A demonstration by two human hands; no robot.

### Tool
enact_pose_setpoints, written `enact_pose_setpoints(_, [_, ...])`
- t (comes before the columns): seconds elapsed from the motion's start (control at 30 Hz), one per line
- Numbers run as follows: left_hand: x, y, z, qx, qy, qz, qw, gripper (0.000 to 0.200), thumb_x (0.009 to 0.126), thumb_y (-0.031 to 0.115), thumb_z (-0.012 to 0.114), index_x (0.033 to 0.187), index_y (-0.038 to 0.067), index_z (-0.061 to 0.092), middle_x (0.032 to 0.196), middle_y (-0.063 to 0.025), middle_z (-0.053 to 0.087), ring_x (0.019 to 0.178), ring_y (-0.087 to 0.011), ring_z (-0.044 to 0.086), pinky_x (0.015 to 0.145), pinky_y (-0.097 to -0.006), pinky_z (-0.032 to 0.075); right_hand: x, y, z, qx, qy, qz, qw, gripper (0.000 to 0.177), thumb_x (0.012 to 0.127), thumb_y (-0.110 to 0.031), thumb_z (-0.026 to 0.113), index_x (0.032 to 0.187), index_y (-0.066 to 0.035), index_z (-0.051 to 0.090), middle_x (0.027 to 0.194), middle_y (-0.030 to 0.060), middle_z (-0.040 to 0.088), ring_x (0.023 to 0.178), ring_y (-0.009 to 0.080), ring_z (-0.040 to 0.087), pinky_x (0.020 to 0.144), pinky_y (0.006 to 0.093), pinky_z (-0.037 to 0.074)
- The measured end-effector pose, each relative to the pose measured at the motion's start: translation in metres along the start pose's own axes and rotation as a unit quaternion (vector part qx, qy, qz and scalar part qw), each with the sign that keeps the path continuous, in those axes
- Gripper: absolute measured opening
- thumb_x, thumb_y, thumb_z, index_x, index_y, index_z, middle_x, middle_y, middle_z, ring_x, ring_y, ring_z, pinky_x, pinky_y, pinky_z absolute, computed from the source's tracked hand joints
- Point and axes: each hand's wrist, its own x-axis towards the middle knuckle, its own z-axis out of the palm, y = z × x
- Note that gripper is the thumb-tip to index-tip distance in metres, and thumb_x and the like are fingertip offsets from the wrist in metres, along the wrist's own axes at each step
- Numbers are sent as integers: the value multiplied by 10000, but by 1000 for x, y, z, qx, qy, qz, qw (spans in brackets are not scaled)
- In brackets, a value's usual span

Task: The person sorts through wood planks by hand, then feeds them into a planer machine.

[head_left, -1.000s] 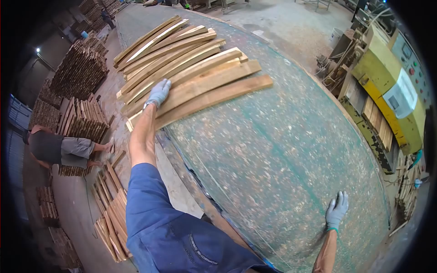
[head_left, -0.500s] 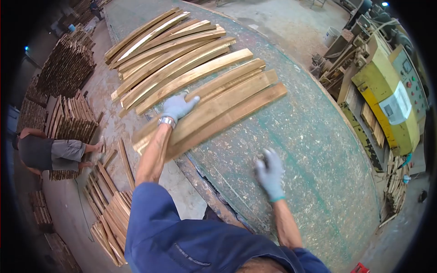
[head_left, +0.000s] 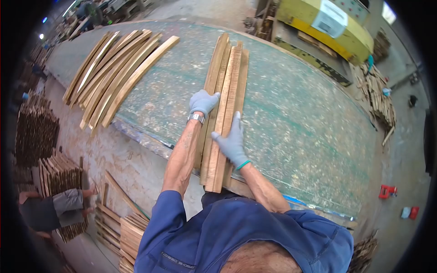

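Observation:
Several long wooden boards (head_left: pixel 221 123) lie together on the green worktable (head_left: pixel 291 127), pointing away from me, their near ends jutting past the table edge. My left hand (head_left: pixel 204 101), in a grey glove with a metal watch at the wrist, is closed on the left side of the bunch. Lower down, my right hand (head_left: pixel 232 141), in a grey glove with a green cuff, clasps the right side, thumb across the top and fingers along the outer board. To the left, a row of curved wooden boards (head_left: pixel 123 75) rests on the same table.
A yellow machine (head_left: pixel 314 27) stands beyond the far edge. At left, a person (head_left: pixel 54 209) bends near a stack of wood (head_left: pixel 61 175). More boards (head_left: pixel 134 234) lie low at my left. A red object (head_left: pixel 387 191) sits on the floor at right.
The nearest boards have been pulled rightward, away from the row, and turned to point away from me. My right hand has moved from above the bare tabletop onto them. The view has swung right.

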Motion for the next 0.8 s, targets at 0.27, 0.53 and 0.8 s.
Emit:
enact_pose_setpoints(0.27, [-24,-3,65,-217,43,193,956,663,816,446,664,1383,131,529,1108,-297,659,1053,-425,638,908,-440,510,-12,74,-198,312,-30,51,948,680,747,-29,636,1382,92,426,1249,240,618,1139,282,625,965,339,500])
enact_pose_setpoints(0.53, [-64,0,68,72,-18,34,997,793,873,722,440,1544,337,266,1575,-251,206,1460,-424,191,1134,-618,195,-46,138,-206,-292,74,65,951,677,840,-193,656,1444,-42,389,1434,286,420,1363,393,394,1106,459,345])
enact_pose_setpoints(0.8, [-115,7,93,79,53,156,983,788,855,742,461,1457,233,478,1578,-154,264,1462,-407,152,1143,-586,115,-76,8,-111,-127,-99,63,985,855,749,-406,756,1403,34,423,1333,269,516,1183,386,558,983,445,472])
